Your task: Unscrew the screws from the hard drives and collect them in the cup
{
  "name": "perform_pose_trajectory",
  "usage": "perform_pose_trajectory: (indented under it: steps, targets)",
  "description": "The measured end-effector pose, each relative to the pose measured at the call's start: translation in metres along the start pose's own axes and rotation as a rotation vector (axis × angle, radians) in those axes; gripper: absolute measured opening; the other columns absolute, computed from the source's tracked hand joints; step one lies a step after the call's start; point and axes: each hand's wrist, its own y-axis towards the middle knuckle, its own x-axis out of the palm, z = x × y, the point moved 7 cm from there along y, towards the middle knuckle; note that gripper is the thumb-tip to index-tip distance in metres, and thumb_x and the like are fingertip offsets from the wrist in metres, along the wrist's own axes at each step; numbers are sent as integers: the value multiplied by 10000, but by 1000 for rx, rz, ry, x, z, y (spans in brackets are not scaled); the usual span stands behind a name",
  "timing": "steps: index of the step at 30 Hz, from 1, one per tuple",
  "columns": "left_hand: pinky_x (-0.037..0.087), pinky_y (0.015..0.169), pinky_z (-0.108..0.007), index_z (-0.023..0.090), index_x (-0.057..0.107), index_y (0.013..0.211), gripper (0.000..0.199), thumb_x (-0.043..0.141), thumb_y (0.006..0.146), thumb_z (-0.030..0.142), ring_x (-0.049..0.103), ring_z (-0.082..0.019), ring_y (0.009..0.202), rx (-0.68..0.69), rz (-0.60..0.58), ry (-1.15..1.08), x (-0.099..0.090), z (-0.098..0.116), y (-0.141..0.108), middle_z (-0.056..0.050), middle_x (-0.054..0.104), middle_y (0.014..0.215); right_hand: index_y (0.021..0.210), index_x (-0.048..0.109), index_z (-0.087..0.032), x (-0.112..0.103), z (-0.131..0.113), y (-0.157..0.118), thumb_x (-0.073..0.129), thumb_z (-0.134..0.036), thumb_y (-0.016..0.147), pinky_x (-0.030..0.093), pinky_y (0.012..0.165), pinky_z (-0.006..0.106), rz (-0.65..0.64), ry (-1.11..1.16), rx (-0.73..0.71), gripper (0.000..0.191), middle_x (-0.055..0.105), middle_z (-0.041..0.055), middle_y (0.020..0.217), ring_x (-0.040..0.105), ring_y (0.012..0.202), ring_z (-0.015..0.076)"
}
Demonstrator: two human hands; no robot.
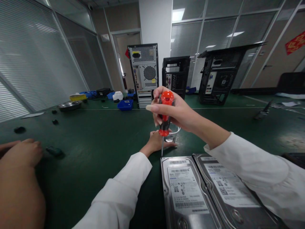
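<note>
The right hand (pixel 182 111) grips the screwdriver (pixel 167 98), thumb and fingers closed around its red and black handle. The shaft points down, slightly tilted, its tip at the far left corner of the left drive (pixel 188 197). Whether it seats in a screw cannot be told.

The left hand (pixel 157 142) is at the clear cup (pixel 175 136), thumb extended beside its base. The other fingers are partly hidden; whether they press on the cup cannot be told.

The left drive lies flat, label up, on the green table (pixel 114 136), beside the right drive (pixel 228 187).

Assessment: the screwdriver appears light and rigid; its thick handle offers the sound hold, while the thin shaft gives little purchase. The cup is probably light, smooth and easily tipped; its sides are best held low. The drives look dense, stiff, slick-faced and sensitive to knocks; hold is best taken at the long side edges, clear of the labels.
</note>
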Motion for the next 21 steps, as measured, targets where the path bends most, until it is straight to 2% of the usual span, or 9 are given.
perform_pose_trajectory:
  steps: [2,5,9,12,14,17,19,21]
  targets:
    - [468,1033,-378,227,613,1113,577,895,647,417,554,-271,1167,-7,3,-3,0,-1,0,-37,617,1175,1000,503,-209,0,1,0,679,-312,855,549,584,220,9,47,37,250,547,-60,725,557,579,80]
    - [466,1029,-347,228,633,1063,540,909,632,401,562,-258,1159,-6,21,-27,0,-3,1,-20,626,1157,1022,572,-183,4,1,-1,579,-382,896,584,676,262,-17,122,116,236,545,-11,855,592,699,106]
    - [439,1063,-357,219,625,1070,568,918,623,412,595,-239,1096,19,24,-44,0,-4,1,-11,638,1125,1030,593,-169,3,1,0,657,-338,879,598,729,260,4,41,114,235,578,12,942,624,791,113]
    - [442,1064,-372,221,617,1103,598,914,627,427,576,-259,1132,12,8,-30,1,-4,2,-26,628,1153,939,520,-171,2,1,1,748,-258,813,587,714,243,13,5,50,274,619,-5,884,642,750,100]
    - [449,1058,-383,228,614,1135,615,901,639,454,553,-276,1168,4,-5,-11,2,-5,2,-36,618,1175,901,455,-189,3,0,1,772,-217,788,564,645,219,-4,2,17,338,613,-43,762,620,643,84]
    - [452,1056,-393,235,614,1150,621,892,646,470,545,-282,1177,-1,-7,8,3,-6,2,-38,615,1180,933,450,-198,4,-1,0,717,-287,838,523,550,196,-5,29,25,297,542,-83,641,527,518,62]
    - [454,1055,-385,239,622,1132,608,900,636,455,541,-281,1184,3,0,2,3,-7,2,-31,614,1184,986,503,-179,5,-1,0,613,-382,894,547,585,229,-19,78,68,249,546,-51,698,544,566,80]
    - [452,1058,-376,242,633,1105,581,901,634,452,543,-279,1184,7,1,-10,3,-7,3,-23,619,1180,1022,556,-152,7,0,0,555,-421,911,579,659,267,-37,116,111,291,562,-11,796,591,668,109]
